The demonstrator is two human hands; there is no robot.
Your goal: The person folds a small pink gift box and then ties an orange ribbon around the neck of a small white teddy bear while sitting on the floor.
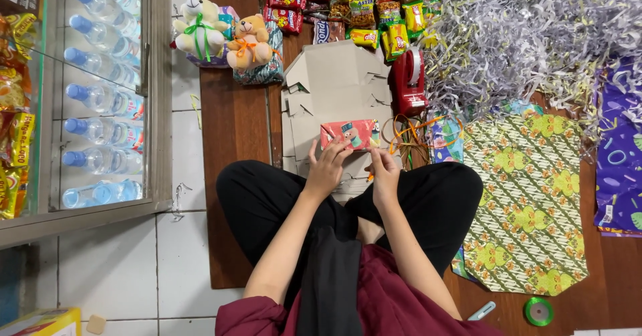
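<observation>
At the centre of the frame, the left hand [327, 169] and the right hand [384, 174] pinch the lower edge of a small red gift-wrapped box [349, 135], fingers closed on its paper. It rests on a stack of flat cardboard boxes [334, 82]. A red tape dispenser [407, 82] stands just right, orange ribbon [411, 130] beside it, two teddy bears [224, 34] upper left.

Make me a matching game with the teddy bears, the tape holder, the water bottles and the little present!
Things:
1. teddy bears
2. tape dispenser
3. water bottles
4. small wrapped gift

Places or colours:
A. red, beside the cardboard boxes
B. held in both hands: left hand, right hand
C. lined up inside the glass cabinet
D. wearing ribbon bows, green and orange

Pairs: 1-D, 2-A, 3-C, 4-B
</observation>
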